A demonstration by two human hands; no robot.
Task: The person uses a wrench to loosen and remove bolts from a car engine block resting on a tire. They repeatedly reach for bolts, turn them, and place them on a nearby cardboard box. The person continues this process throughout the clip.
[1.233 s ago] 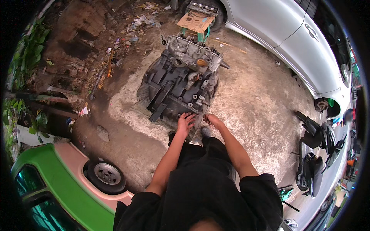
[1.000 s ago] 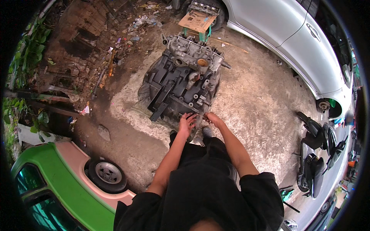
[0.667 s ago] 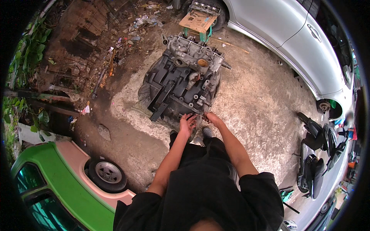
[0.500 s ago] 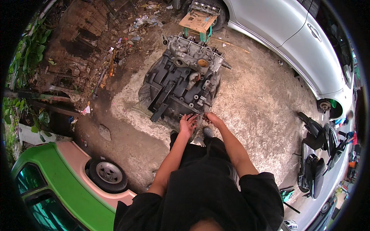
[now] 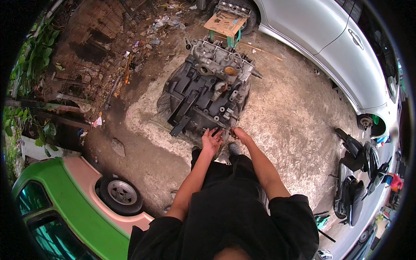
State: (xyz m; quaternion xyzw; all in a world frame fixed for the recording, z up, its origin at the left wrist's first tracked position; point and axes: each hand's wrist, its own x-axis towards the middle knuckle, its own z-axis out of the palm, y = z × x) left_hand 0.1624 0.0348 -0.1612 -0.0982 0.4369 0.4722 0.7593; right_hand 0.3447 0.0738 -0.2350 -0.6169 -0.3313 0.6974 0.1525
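A dark, greasy engine block (image 5: 197, 97) with a silvery metal top section (image 5: 212, 56) rests on a grimy cover on the concrete, just in front of my feet. My left hand (image 5: 211, 141) touches the block's near edge, its fingers bent but apart. To its right, at the same edge, my right hand (image 5: 239, 135) has its fingers curled round a small dark piece, too small to make out, beside a thin metal rod or tool.
A wooden-topped stool (image 5: 225, 24) with metal parts stands behind the engine, beside a silver car (image 5: 316, 30). A black scooter (image 5: 351, 177) is at right, a green-and-pink car (image 5: 69, 195) at lower left. Dirt, litter (image 5: 164, 21) and plants border the concrete at left.
My hands stay at the engine's near edge, with only slight finger movement. The view has shifted slightly. A red shape at the far right edge has moved.
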